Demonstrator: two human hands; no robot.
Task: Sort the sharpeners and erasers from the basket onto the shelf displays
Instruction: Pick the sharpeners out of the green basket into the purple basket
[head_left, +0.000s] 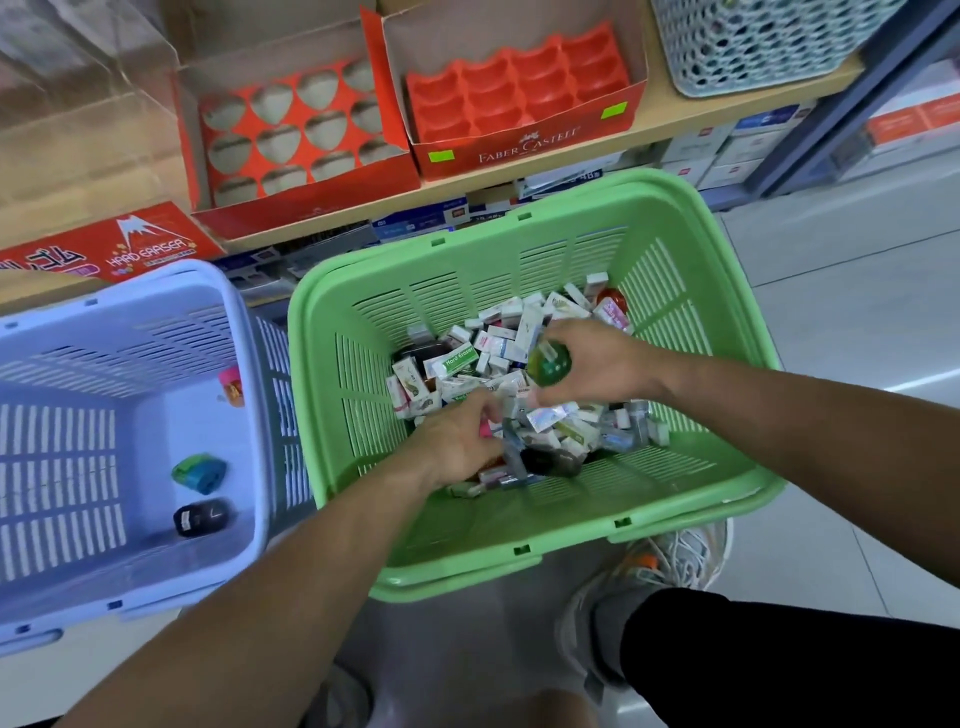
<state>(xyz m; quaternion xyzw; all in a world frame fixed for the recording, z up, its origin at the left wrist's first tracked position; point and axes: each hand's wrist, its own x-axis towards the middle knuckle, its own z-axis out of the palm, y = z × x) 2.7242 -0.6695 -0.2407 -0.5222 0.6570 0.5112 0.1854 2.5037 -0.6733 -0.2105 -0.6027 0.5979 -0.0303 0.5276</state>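
A green basket (524, 545) on the floor holds a heap of small boxed erasers (498, 343) mixed with sharpeners. My right hand (597, 364) is inside it, shut on a round green sharpener (549, 364). My left hand (457, 441) reaches into the heap lower left, fingers curled around a small pink item (484, 428); what it is stays partly hidden. On the shelf above stand two red display boxes: one with heart-shaped holes (291, 130) and a Faber-Castell tray (519, 98), both without items.
A light blue basket (130, 322) at left holds a green-blue sharpener (200, 473), a black one (202, 517) and a pink one (231, 384). A red Hard Eraser box (104, 249) lies on the shelf. A grey mesh basket (753, 41) stands upper right. My shoe (660, 566) is below.
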